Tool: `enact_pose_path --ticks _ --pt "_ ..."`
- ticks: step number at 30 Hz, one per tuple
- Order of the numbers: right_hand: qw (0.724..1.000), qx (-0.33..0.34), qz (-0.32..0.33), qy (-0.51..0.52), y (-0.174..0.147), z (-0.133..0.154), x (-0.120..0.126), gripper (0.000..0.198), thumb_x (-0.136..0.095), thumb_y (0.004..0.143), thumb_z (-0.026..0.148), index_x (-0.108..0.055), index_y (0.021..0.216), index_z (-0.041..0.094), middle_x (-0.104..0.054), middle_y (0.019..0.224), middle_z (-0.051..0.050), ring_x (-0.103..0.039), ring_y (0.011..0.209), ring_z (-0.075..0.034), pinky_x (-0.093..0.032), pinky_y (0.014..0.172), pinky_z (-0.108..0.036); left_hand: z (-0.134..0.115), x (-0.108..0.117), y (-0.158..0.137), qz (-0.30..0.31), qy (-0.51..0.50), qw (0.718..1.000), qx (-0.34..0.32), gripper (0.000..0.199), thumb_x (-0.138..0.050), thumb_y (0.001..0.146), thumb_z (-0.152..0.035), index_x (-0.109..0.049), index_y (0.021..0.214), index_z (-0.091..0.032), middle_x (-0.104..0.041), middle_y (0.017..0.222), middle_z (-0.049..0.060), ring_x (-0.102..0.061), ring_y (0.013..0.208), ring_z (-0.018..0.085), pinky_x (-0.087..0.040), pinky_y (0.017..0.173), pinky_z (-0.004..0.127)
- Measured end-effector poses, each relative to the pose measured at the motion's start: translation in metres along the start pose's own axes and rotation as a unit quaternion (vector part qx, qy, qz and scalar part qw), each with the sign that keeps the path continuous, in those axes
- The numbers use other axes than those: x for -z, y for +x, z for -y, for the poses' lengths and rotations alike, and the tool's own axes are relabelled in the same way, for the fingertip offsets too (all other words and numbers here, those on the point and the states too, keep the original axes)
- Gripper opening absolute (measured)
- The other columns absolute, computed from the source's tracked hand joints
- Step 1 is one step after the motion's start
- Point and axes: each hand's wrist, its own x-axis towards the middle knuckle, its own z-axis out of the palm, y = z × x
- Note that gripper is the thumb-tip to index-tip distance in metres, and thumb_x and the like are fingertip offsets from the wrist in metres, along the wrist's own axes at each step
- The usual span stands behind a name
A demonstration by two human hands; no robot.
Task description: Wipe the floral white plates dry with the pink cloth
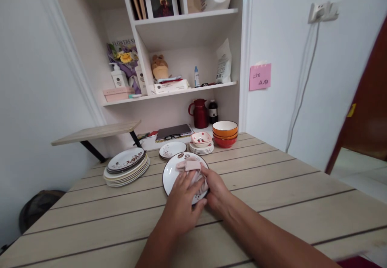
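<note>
A white plate [171, 176] with a dark rim and brown printed pictures is tipped up toward me above the table. My right hand [217, 187] grips its right edge, thumb at the front near the cloth. Against the plate's face lies a bunched pale pink cloth [192, 166]. My left hand [184, 193] presses on the cloth with fingers curved over it, partly hiding cloth and plate. Behind the plate are two small stacks: flat patterned plates [172, 149] and small white dishes [201, 149] topped by a pink square bowl [201, 139].
A stack of larger plates [127, 167] stands at left beside a raised wooden shelf [96, 132]. Orange and red bowls [225, 135] are stacked at back right. Behind are a red jug [200, 114], a dark bottle [213, 112] and a laptop [173, 132] with glasses.
</note>
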Motion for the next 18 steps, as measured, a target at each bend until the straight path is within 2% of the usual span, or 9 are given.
enact_pose_path --ticks 3,7,12,15,18 --pt "0.999 0.018 -0.029 -0.011 0.002 0.0 0.001 0.024 -0.062 0.084 0.028 -0.066 0.101 0.013 -0.076 0.083 -0.01 -0.073 0.074 -0.022 -0.057 0.071 -0.034 0.0 0.001 0.001 -0.003 0.011 0.999 0.03 0.053 -0.055 0.085 -0.035 -0.05 0.137 -0.029 -0.038 0.152 0.008 -0.033 0.139 0.031 -0.026 0.114 0.054" --pt "0.996 0.047 -0.071 -0.02 0.001 0.001 -0.004 0.019 -0.061 0.083 0.022 -0.065 0.1 0.014 -0.076 0.082 -0.008 -0.072 0.07 -0.021 -0.057 0.067 -0.034 0.001 0.0 0.003 -0.002 0.034 0.994 0.108 0.057 -0.06 0.082 -0.041 -0.049 0.137 -0.033 -0.042 0.15 0.006 -0.034 0.138 0.033 -0.025 0.113 0.057" --pt "0.989 0.088 -0.117 -0.003 -0.004 0.002 -0.009 0.02 -0.059 0.081 0.012 -0.063 0.1 0.018 -0.075 0.075 -0.004 -0.07 0.065 -0.02 -0.058 0.067 -0.034 0.001 -0.005 0.003 -0.009 0.046 0.987 0.156 0.061 -0.062 0.079 -0.044 -0.05 0.138 -0.029 -0.043 0.149 0.008 -0.042 0.132 0.034 -0.032 0.109 0.052" --pt "0.988 0.096 -0.119 0.002 -0.002 0.001 -0.006 0.019 -0.059 0.081 0.012 -0.062 0.098 0.018 -0.075 0.073 -0.003 -0.07 0.064 -0.019 -0.057 0.065 -0.033 -0.001 -0.004 0.002 -0.008 0.032 0.989 0.141 0.054 -0.058 0.082 -0.04 -0.054 0.134 -0.025 -0.047 0.145 0.009 -0.046 0.128 0.032 -0.037 0.106 0.046" --pt "0.987 0.092 -0.132 0.006 0.003 0.001 -0.001 0.013 -0.06 0.082 0.014 -0.061 0.093 0.019 -0.073 0.066 -0.001 -0.068 0.058 -0.018 -0.056 0.06 -0.031 -0.005 -0.001 -0.001 0.011 -0.006 0.998 0.065 0.048 -0.057 0.083 -0.035 -0.057 0.131 -0.026 -0.049 0.143 0.007 -0.046 0.128 0.027 -0.038 0.107 0.041"
